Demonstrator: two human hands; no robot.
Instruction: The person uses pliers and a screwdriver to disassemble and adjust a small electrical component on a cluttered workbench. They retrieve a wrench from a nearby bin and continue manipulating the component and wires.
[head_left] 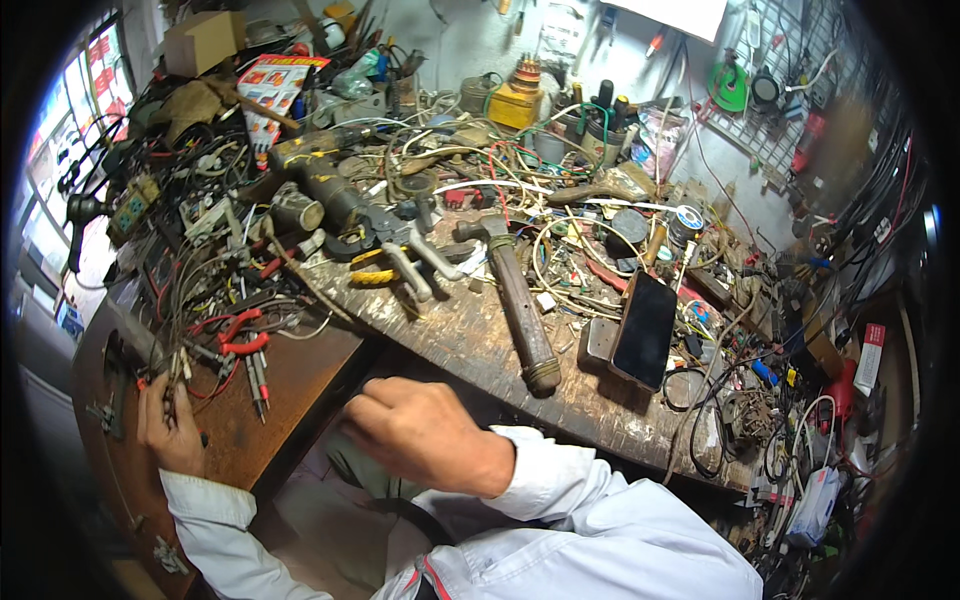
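Note:
At the left, over the brown board [270, 405], my left hand [172, 425] has its fingers bent together around something small and dark that I cannot make out. Just above those fingertips are thin cables and a greyish flat piece [138, 335]. Red-handled pliers [243, 335] and a pair of slim red-and-grey probes or drivers [259, 385] lie to the right of this hand. My right hand [425, 425] hovers in front of the bench edge, curled with its back toward me. Its fingertips are turned away, so any contents are hidden.
On the worn wooden bench [440, 335] lie a hammer [515, 300], a dark power tool [335, 190] and a black phone [645, 330] leaning on a small box. Tangled wires and parts [560, 230] cover its back. More cables hang at the right.

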